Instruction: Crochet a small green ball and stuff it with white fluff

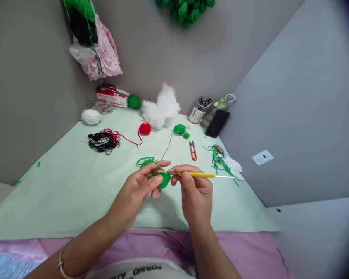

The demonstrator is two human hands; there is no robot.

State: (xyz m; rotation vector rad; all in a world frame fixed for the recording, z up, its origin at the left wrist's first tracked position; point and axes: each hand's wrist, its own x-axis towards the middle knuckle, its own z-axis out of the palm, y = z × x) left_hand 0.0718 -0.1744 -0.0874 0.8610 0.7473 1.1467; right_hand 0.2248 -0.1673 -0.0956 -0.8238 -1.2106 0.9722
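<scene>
Between the thumb and fingers of my left hand [141, 184] is a small green crochet piece [164, 180], rounded in shape. My right hand [194, 190] grips a crochet hook [199, 175] by its yellow handle, pen-like, with the metal tip at the top edge of the green piece. Green yarn [168, 148] runs from my left fingers back to a green yarn ball [179, 129] on the table. Loops of green yarn [145, 160] lie just behind my left hand. My fingers hide part of the crochet piece.
Orange thread snips [193, 150] lie behind my right hand. Yarn scraps [219, 159] are at the right, a black yarn tangle [102, 141] and red ball [145, 128] at the left. White stuffing [162, 106], a pen cup [197, 113] and a phone [217, 123] stand along the back.
</scene>
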